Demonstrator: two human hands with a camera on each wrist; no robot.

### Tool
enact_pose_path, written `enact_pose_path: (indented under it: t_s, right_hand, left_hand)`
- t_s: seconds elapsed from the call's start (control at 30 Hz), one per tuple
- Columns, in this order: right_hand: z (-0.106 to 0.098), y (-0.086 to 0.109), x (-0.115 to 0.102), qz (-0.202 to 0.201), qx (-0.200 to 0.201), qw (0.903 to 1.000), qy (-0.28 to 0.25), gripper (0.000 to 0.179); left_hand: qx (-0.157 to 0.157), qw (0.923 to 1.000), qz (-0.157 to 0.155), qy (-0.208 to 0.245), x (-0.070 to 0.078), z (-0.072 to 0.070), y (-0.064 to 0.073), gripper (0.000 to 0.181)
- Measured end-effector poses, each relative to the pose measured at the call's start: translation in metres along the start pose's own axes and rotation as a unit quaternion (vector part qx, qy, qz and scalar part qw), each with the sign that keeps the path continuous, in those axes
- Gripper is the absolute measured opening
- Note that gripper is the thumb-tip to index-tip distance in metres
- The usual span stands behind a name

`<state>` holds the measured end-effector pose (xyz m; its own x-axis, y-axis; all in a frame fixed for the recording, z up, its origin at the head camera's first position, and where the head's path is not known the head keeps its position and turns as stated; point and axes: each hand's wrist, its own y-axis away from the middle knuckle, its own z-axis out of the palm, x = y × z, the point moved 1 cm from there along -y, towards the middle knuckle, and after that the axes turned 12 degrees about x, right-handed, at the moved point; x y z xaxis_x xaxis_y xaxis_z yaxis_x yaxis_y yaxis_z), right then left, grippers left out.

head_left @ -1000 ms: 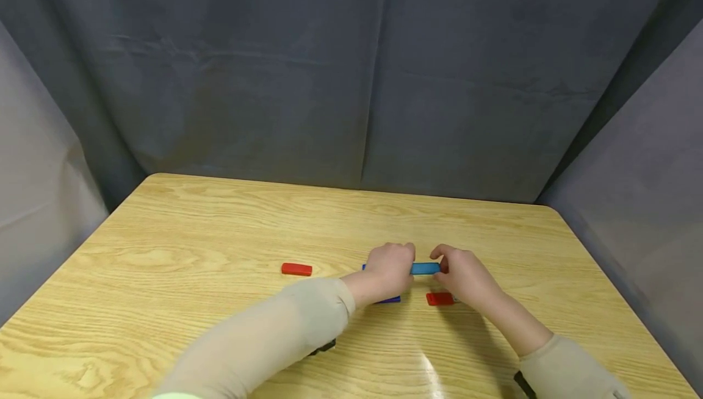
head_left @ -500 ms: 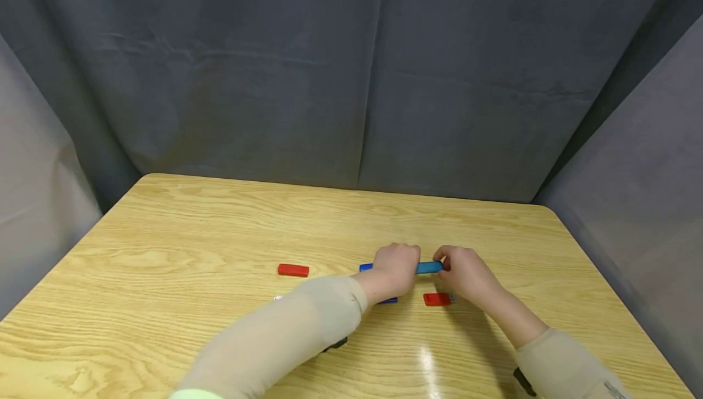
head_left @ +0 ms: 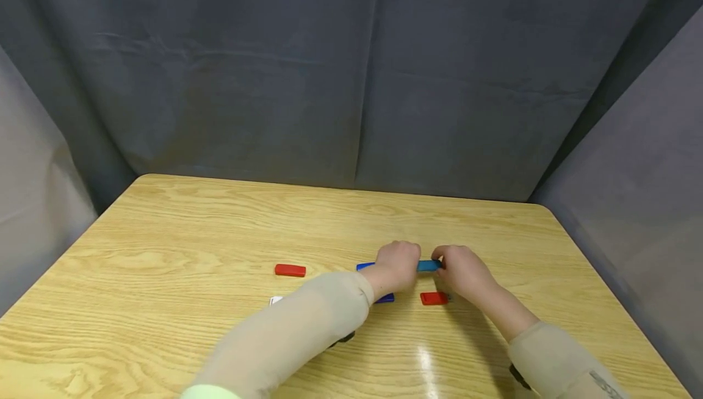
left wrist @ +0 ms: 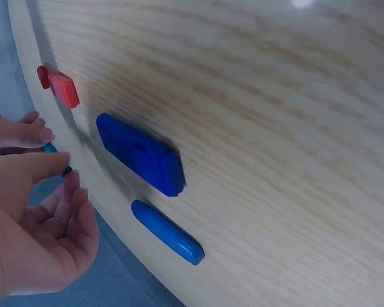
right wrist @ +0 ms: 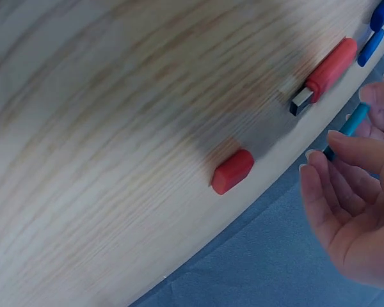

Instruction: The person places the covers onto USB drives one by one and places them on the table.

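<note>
In the head view a slim light blue USB stick point(head_left: 428, 266) is held level above the table between both hands; fingers hide its ends. My left hand point(head_left: 400, 263) grips its left end, and my right hand point(head_left: 465, 269) pinches the right end with thumb and fingers. Below the hands lies a red USB stick point(right wrist: 333, 67), its metal plug bare, with a separate red cap point(right wrist: 232, 171) nearby. A dark blue piece point(left wrist: 141, 153) and a smaller blue piece point(left wrist: 168, 231) lie side by side, partly behind the left arm in the head view.
Farther left on the wooden table point(head_left: 192, 234) lies another red piece point(head_left: 290, 270). A small white item point(head_left: 276, 299) is partly hidden by the left sleeve. Dark grey cloth point(head_left: 247, 82) hangs behind the table's far edge.
The left hand has shifted slightly right toward the right hand, so less of the light blue stick shows between them. More of the white item has come into view beside the sleeve.
</note>
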<state>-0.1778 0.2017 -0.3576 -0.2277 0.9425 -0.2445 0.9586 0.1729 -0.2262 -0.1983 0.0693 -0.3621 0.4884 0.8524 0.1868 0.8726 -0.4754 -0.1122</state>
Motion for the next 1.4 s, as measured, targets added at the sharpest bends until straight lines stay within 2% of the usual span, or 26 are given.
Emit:
enact_pose_path:
  t_s: [0.33,0.77,1.4]
  right_hand:
    - [0.005,-0.003,0.005,-0.008,-0.003,0.9998,0.017,0.021]
    - [0.011,-0.007,0.004,-0.001,-0.025,0.9987,0.044,0.020]
    - [0.013,-0.006,0.004,-0.008,-0.029,0.9981,0.054,0.018]
  left_hand:
    - [-0.020,0.9998,-0.003,-0.006,0.004,0.003,-0.007,0.008]
    - [-0.021,0.9989,-0.011,-0.040,0.007,0.011,-0.009,0.011]
    - [-0.026,0.9993,-0.017,-0.021,0.005,0.018,-0.010,0.012]
